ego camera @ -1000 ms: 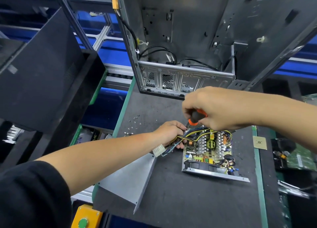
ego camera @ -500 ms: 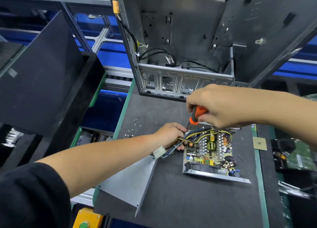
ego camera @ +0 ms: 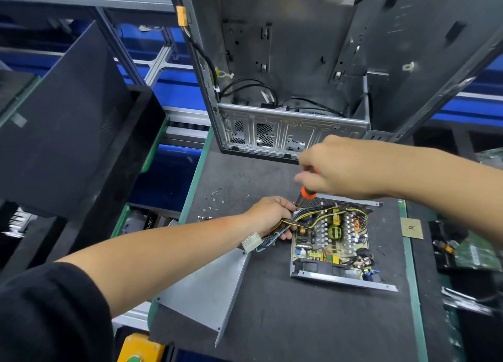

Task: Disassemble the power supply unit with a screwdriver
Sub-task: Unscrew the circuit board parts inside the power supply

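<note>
The opened power supply unit (ego camera: 333, 242) lies on the dark mat, its circuit board, coils and heat sinks exposed. My left hand (ego camera: 269, 213) grips its yellow and black cable bundle (ego camera: 283, 224) at the unit's left edge; a white connector (ego camera: 251, 242) hangs below the wrist. My right hand (ego camera: 337, 168) holds an orange-handled screwdriver (ego camera: 307, 191) upright, tip down at the unit's far left corner. The tip itself is hidden behind my left fingers.
The unit's removed metal cover (ego camera: 212, 288) lies under my left forearm. Several loose screws (ego camera: 213, 202) sit on the mat (ego camera: 299, 321) to the left. An empty computer case (ego camera: 294, 62) stands behind. A black panel (ego camera: 62, 122) leans at left; circuit boards (ego camera: 473, 253) lie at right.
My right hand has risen slightly and turned on the screwdriver handle. My left hand keeps its grip on the cables. The view has shifted a little.
</note>
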Motion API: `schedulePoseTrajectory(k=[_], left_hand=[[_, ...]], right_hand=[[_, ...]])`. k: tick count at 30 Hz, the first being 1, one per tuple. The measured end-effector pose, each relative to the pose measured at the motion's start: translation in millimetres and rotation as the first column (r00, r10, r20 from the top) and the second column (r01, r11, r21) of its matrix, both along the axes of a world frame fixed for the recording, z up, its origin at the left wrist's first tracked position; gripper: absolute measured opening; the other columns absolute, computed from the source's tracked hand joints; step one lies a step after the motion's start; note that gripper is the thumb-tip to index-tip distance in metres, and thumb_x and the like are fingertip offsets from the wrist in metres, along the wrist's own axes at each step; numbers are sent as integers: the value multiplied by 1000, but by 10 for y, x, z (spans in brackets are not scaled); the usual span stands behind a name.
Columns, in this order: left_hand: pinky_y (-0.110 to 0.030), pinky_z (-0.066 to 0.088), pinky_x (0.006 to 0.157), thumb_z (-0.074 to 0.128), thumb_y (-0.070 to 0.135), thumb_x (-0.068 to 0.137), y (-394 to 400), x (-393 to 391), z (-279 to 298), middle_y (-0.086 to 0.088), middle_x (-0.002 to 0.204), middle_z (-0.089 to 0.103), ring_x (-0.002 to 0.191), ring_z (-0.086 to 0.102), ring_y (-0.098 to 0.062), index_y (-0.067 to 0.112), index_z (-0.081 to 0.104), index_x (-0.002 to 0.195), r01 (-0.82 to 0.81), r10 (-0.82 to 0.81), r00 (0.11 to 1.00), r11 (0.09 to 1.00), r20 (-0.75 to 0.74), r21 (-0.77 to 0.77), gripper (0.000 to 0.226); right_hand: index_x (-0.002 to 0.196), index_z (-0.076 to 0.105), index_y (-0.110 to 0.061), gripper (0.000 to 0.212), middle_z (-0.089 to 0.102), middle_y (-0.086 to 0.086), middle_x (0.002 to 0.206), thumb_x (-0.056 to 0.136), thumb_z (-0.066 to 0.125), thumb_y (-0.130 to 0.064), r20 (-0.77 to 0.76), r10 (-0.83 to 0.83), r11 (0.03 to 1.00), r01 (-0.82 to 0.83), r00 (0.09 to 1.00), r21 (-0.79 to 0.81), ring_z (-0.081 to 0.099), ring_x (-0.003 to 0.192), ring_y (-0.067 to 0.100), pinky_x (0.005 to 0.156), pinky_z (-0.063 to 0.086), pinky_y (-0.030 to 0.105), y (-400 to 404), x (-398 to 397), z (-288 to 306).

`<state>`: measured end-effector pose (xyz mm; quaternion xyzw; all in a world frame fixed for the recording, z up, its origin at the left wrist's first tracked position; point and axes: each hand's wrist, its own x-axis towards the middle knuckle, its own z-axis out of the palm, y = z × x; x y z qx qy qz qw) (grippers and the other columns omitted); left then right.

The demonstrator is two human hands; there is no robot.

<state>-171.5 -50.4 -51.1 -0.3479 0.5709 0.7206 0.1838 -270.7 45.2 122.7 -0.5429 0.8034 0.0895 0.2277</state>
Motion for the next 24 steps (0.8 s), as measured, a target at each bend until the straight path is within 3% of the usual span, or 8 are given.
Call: schedulePoseTrajectory(k=[4, 6, 8, 11, 14, 16, 19, 24], left_hand=[[-21, 44, 34, 41, -10, 88, 1, -6, -15, -17, 61, 60, 35, 56, -18, 6, 52, 92, -2, 2, 1000, 1000, 2, -2, 20], [-22, 44, 34, 41, -11, 87, 5, -11, -25, -18, 62, 60, 35, 55, -19, 6, 52, 92, -5, 5, 1000, 1000, 1, -6, 20], [-21, 43, 34, 41, -11, 87, 6, -13, -29, -18, 62, 60, 35, 55, -19, 5, 52, 93, -12, 12, 1000, 1000, 0, -5, 21], [-21, 43, 34, 40, -12, 87, 11, -10, -31, -17, 59, 60, 35, 55, -20, 4, 52, 93, -20, 20, 1000, 1000, -6, 5, 20], [-21, 44, 34, 40, -11, 88, 10, 4, -28, -16, 58, 60, 35, 56, -20, 5, 52, 93, -23, 23, 1000, 1000, -8, 12, 20], [-22, 44, 34, 41, -11, 88, 9, 2, -33, -17, 59, 60, 35, 56, -20, 5, 51, 93, -23, 23, 1000, 1000, -7, 13, 19], [-22, 44, 34, 41, -11, 88, 15, -3, -39, -16, 59, 60, 35, 56, -19, 5, 52, 93, -20, 20, 1000, 1000, -2, 13, 19], [-21, 44, 33, 41, -10, 88, 16, -8, -53, -15, 57, 60, 35, 56, -20, 6, 51, 92, -30, 30, 1000, 999, 0, 17, 19]], right_hand=[[107, 54, -16, 22, 56, 0, 94, 99, 49, -36, 21, 199, 977, -200, 980, 78, 55, 92, 20, 81, 50, 39, 13, 29, 27], [104, 53, -18, 11, 53, -6, 100, 94, 54, -23, 29, 295, 949, -296, 955, 108, 51, 94, 17, 83, 50, 38, 37, 35, 38], [98, 52, -23, 20, 39, -13, 92, 83, 58, -10, 24, 373, 914, -371, 928, 164, 48, 90, 15, 79, 49, 34, 45, 26, 72], [91, 51, -28, 25, 29, -16, 85, 78, 58, -8, -6, 450, 874, -439, 893, 209, 47, 93, 15, 79, 48, 36, 53, 8, 99], [94, 47, -28, 8, 35, -12, 89, 91, 54, -30, -12, 340, 930, -334, 940, 157, 47, 84, 15, 74, 46, 36, 87, 6, 48], [91, 39, -26, 21, 38, -5, 83, 100, 36, -44, -46, 201, 971, -192, 979, 145, 43, 71, 17, 67, 41, 36, 90, 11, -3], [91, 38, -20, 18, 36, -3, 73, 103, 36, -34, -109, 130, 988, -121, 986, 91, 42, 61, 15, 53, 35, 33, 49, 11, -78], [93, 48, -23, 10, 54, -1, 88, 93, 56, -30, -36, 232, 973, -232, 972, 16, 54, 83, 20, 73, 50, 37, 27, 14, -37]])
